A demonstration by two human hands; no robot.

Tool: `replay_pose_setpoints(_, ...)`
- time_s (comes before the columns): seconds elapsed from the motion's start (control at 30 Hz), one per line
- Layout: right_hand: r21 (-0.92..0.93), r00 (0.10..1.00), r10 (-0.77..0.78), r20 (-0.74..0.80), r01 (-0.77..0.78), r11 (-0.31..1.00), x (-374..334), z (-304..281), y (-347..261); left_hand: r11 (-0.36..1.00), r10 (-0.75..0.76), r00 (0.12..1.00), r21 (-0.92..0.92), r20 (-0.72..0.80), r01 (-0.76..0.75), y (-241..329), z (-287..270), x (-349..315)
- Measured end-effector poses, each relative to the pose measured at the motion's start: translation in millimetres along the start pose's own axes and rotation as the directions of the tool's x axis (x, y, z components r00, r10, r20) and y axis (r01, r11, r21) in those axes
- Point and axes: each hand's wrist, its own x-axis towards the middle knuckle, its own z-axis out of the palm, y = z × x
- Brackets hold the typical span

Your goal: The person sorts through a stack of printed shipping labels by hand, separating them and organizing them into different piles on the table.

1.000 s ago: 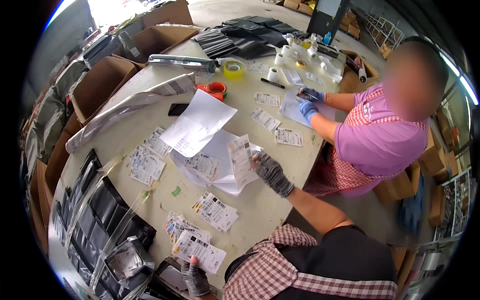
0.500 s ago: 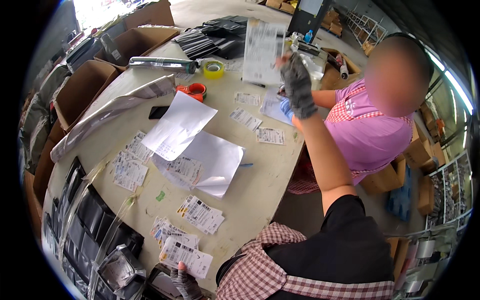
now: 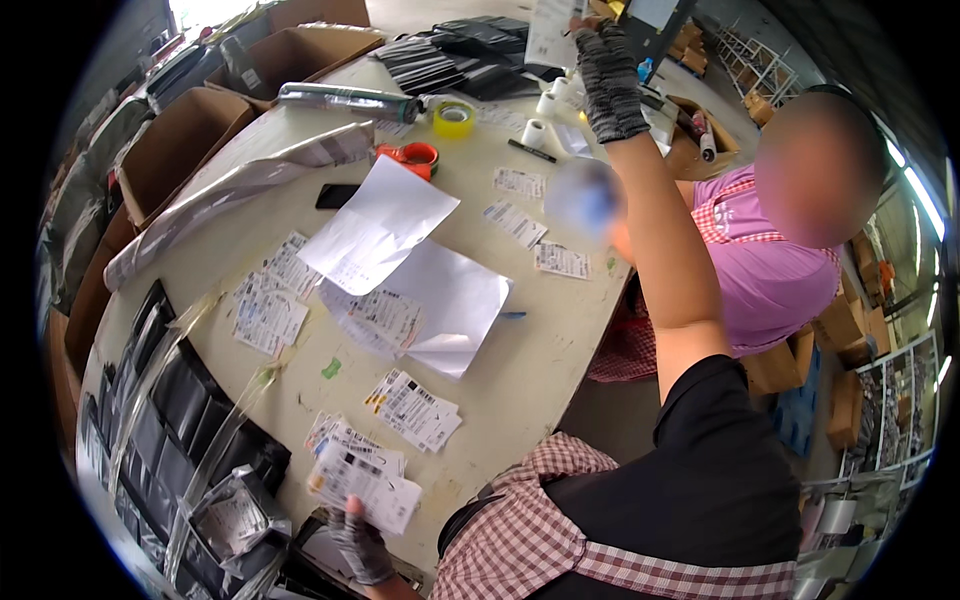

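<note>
Pale label point(image 3: 550, 42), higher than before, between pinching right fingers point(image 3: 578, 24); black-barcoded white label point(image 3: 375, 488) under pinching left fingers point(image 3: 353, 506)

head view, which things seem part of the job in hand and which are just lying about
Apparently in use:
white slip, held up by right hand
printed slip, touched by left hand

Apparently just lying about:
black phone
yellow tape roll
black pen

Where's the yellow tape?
In the head view, the yellow tape is on the far part of the table, between the plastic-wrapped roll on its left and the black pen on its right.
</note>
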Motion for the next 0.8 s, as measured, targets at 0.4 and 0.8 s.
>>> replay_pose_setpoints(0.4, -0.495, 0.968, -0.154, -0.196, 0.038, 0.868, 22, -60, 79, 0.693, 0.592, 0.778, 0.359, 0.213, -0.625, 257, -19, 169)
replay_pose_setpoints(0.8, -0.395, 0.998, -0.041, -0.037, 0.023, 0.919, -22, -96, 41, 0.774, 0.438, 0.799, 0.28, 0.412, -0.568, 219, 119, 157)
